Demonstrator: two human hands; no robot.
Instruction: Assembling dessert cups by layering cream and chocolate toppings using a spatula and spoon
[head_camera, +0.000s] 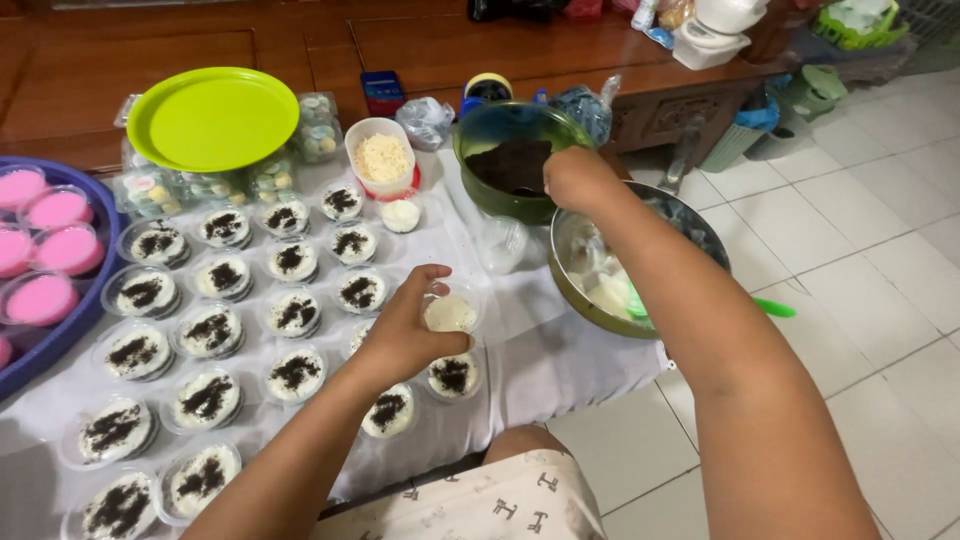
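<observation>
looking down from the head camera, i see my left hand grasping a small clear cup filled with pale cream; the fingers wrap around its left side and the thumb rests on the near rim. this cup has no dark topping, and it is held just above the white cloth, at the right end of the rows of finished cups. those cups stand close together on the cloth, each with cream and a dark crumb patch on top.

my right hand is reaching forward into the green bowl, which holds dark crumbs. the fingers are bent down at the crumbs, but i cannot tell if they pinch something or are loose, because the back of the hand hides them.

just beside the green bowl, under my right forearm, there is a metal bowl with white cream and a green spatula sticking out over its rim. behind the rows are a white cup of pale crumbs and a lime green plate lying on packed containers. at the far left a blue tray holds pink puddings.
</observation>
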